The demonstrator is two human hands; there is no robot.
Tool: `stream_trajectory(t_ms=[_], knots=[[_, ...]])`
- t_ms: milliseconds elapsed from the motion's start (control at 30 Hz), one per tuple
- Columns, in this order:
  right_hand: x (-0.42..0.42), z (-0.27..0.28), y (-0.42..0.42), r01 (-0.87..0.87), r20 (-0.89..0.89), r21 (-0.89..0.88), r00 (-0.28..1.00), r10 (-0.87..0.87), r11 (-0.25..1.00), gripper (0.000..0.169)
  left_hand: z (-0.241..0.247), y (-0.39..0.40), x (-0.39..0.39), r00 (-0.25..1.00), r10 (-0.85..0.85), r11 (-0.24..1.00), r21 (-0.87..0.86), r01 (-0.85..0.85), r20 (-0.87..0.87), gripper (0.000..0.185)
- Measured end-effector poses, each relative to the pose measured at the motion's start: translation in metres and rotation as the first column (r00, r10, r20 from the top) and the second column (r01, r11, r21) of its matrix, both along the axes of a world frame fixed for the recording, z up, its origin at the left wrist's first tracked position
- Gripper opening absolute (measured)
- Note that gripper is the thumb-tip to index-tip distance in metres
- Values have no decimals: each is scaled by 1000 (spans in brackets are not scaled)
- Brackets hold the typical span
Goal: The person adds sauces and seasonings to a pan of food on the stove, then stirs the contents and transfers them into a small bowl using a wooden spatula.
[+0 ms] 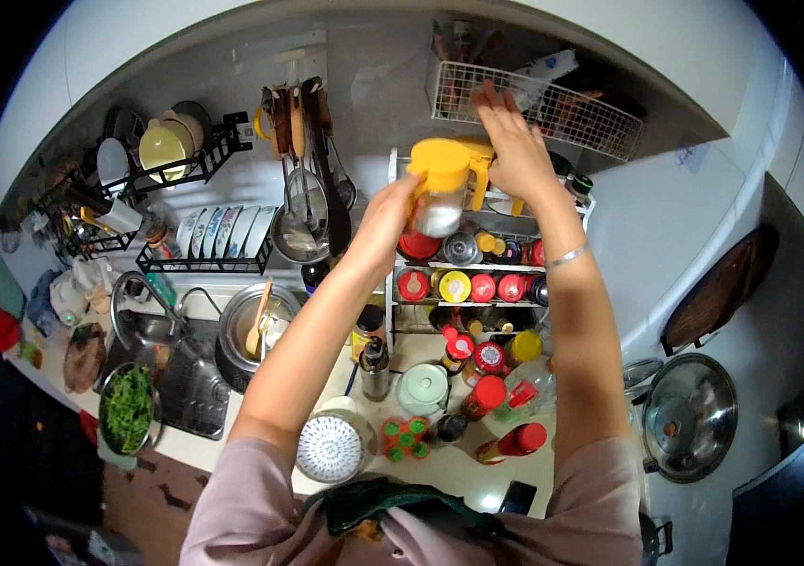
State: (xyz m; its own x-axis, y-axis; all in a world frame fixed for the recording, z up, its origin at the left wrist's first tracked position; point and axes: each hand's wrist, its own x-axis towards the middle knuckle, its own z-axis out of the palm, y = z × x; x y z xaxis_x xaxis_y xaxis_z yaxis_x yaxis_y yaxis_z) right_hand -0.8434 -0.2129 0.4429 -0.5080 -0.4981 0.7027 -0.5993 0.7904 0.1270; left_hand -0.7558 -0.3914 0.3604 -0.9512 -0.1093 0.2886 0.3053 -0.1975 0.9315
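My left hand (389,219) grips a clear jar with a yellow lid (438,177) and white contents, raised before the white spice rack (472,267). My right hand (515,148) has its fingers extended, just right of a second yellow-lidded container (478,159) and below the white wire basket (536,110); whether its palm touches that container is hidden. Rows of jars with red and yellow lids (454,286) stand on the rack's shelves. On the counter below are more red-lidded bottles (485,397), a pale green lidded pot (421,389) and a dark glass bottle (375,368).
Hanging utensils and strainers (299,212) are left of the rack. Further left are bowls in a black dish rack (225,233), a steel sink (189,375) and a bowl of leafy greens (126,409). A phone (518,497) lies near the counter's front; a glass-lidded pan (689,417) is at right.
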Motion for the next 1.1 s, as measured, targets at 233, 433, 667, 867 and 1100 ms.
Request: stream_trajectory(t_ms=[233,433,667,867,1100], knots=[[97,-30,20,-430,-48,-267,900,434,862,34,-65,-9,106,983,-141,989,63,134,115,42],[261,-71,65,-304,233,-551,838,493,777,7,-115,20,195,846,-522,845,196,497,109,29],[436,-125,128,183,422,-437,906,21,880,17,-166,98,273,421,-899,438,309,844,122,41],[565,-136,164,536,404,-164,802,-440,828,10,-163,186,336,35,-985,69,197,978,169,34],[706,-106,164,767,187,-287,633,-752,574,13,-188,260,393,-303,-943,-283,148,948,138,37]])
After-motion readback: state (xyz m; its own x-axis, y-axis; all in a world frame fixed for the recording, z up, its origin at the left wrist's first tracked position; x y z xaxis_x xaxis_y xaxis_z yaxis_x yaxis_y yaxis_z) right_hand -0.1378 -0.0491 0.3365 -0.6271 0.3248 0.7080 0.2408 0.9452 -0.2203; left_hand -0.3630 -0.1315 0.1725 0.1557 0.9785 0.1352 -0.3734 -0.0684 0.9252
